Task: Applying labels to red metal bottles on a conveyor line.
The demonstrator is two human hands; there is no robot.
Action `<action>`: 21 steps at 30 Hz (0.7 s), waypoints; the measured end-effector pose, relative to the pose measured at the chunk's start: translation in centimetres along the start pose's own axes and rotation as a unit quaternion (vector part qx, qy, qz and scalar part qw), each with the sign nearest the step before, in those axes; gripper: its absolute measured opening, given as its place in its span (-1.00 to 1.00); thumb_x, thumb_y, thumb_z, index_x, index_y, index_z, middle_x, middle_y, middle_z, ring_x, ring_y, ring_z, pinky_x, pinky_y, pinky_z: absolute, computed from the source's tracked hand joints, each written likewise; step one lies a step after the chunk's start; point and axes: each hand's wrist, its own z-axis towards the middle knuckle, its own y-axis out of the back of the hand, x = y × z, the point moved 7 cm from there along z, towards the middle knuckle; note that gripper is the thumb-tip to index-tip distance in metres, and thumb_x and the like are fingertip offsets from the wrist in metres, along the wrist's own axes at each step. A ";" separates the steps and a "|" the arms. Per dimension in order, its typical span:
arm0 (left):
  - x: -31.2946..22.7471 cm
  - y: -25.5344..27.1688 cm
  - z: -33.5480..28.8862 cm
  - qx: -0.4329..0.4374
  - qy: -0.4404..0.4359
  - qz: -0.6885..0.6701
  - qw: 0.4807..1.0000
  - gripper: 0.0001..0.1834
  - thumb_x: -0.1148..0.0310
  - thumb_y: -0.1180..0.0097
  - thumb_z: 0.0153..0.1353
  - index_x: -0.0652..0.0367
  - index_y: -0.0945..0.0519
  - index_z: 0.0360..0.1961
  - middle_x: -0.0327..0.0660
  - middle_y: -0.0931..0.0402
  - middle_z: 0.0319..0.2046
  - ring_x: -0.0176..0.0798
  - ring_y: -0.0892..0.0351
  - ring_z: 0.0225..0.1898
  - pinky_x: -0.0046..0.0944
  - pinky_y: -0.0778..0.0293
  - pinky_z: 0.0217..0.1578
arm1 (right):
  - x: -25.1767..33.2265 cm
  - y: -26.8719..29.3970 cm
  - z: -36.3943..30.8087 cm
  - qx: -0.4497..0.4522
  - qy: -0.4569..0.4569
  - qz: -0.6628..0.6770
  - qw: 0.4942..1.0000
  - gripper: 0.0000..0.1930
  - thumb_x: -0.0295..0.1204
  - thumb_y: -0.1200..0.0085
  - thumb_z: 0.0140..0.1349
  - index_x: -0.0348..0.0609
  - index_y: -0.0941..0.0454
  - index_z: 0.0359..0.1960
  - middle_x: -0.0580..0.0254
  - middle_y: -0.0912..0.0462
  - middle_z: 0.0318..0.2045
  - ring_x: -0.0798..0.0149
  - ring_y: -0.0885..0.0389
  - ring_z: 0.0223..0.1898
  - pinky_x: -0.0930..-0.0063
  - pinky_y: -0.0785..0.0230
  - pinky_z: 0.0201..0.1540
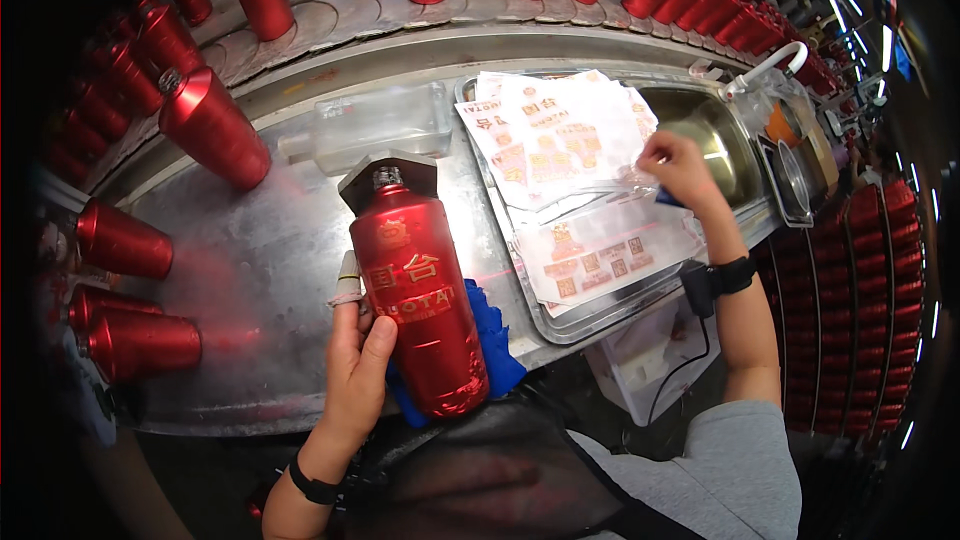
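A red glass bottle (425, 315) with gold print and an uncapped, threaded neck lies tilted, its base toward me. My left hand (358, 365) grips its left side, thumb on the front and a pale wrap on one finger. The neck rests against a dark angular holder (420, 177), and a blue cloth (500, 340) lies under the lower part. My right hand (682, 172) is closed in a pinch at the right edge of the printed transfer sheets (560, 135); what its fingertips hold is too small to make out. Something blue (668, 198) shows just below it.
The sheets lie in a metal tray (575, 325), beside a basin (735, 155) of yellowish liquid with a white faucet (775, 65). A clear plastic container (375, 125) stands behind the bottle. More red bottles (215, 130) stand leftward and along the curved conveyor (350, 15).
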 end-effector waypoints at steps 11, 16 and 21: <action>0.0 0.1 -0.3 0.020 0.006 -0.009 1.000 -0.19 0.33 -0.03 0.38 0.27 0.13 0.49 -0.04 -0.30 0.27 -0.25 -0.36 0.24 -0.25 -0.28 0.24 | -25.8 4.7 -1.5 -0.036 -0.275 -0.122 0.953 -0.80 -0.36 -0.40 -0.18 -0.15 -0.66 -0.54 0.14 -0.67 -0.59 0.27 -0.63 -0.53 0.35 -0.46 -0.36; -1.0 -0.4 -0.1 0.009 0.018 0.003 1.000 -0.09 0.33 -0.16 0.32 0.28 0.16 0.49 -0.02 -0.30 0.27 -0.24 -0.36 0.23 -0.24 -0.28 0.23 | -25.8 5.2 -3.2 0.025 -0.280 -0.077 0.956 -0.78 -0.35 -0.41 -0.18 -0.16 -0.65 -0.54 0.16 -0.68 -0.56 0.30 -0.62 -0.52 0.36 -0.44 -0.39; 0.1 0.9 -0.9 -0.011 -0.014 0.010 1.000 -0.07 0.34 -0.17 0.31 0.29 0.17 0.49 0.02 -0.33 0.25 -0.18 -0.34 0.26 -0.22 -0.25 0.26 | -14.8 6.8 -3.5 -0.101 -0.239 -0.144 0.955 -0.84 -0.44 -0.34 -0.08 -0.24 -0.62 -0.56 0.27 -0.63 -0.61 0.43 -0.57 -0.54 0.48 -0.40 -0.43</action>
